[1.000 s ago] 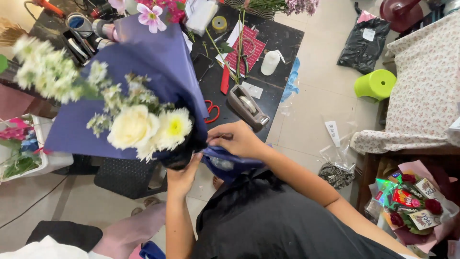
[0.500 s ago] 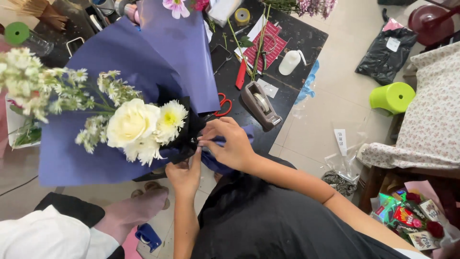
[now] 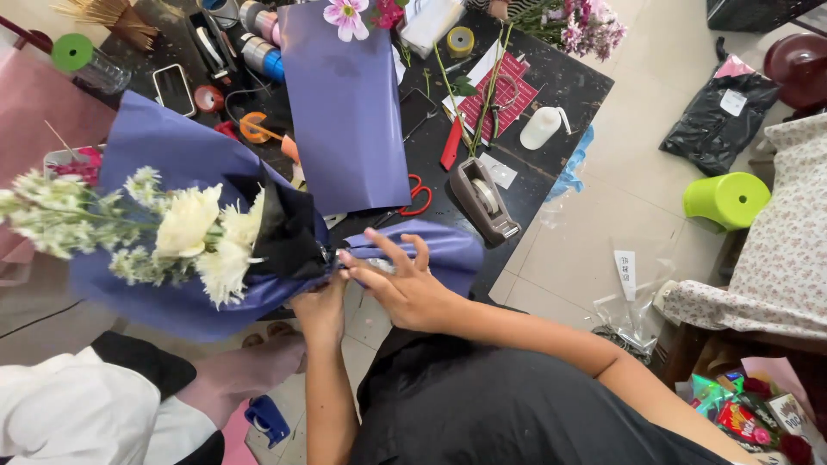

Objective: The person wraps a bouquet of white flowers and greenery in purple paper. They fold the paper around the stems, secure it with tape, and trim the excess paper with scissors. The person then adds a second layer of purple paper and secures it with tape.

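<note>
My left hand [image 3: 320, 308] clamps the bouquet [image 3: 185, 237] at its neck, lying sideways over the table [image 3: 551, 86] edge, blooms pointing left; my right hand [image 3: 398, 288] rests on the wrap, fingers [image 3: 379, 245] spread

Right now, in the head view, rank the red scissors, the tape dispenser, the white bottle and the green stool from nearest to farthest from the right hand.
From the right hand:
1. Red scissors, just above it on the black table.
2. Tape dispenser, above and right; nearly level with the scissors, so a close call.
3. White bottle, farther up on the table.
4. Green stool, far right on the floor.
</note>
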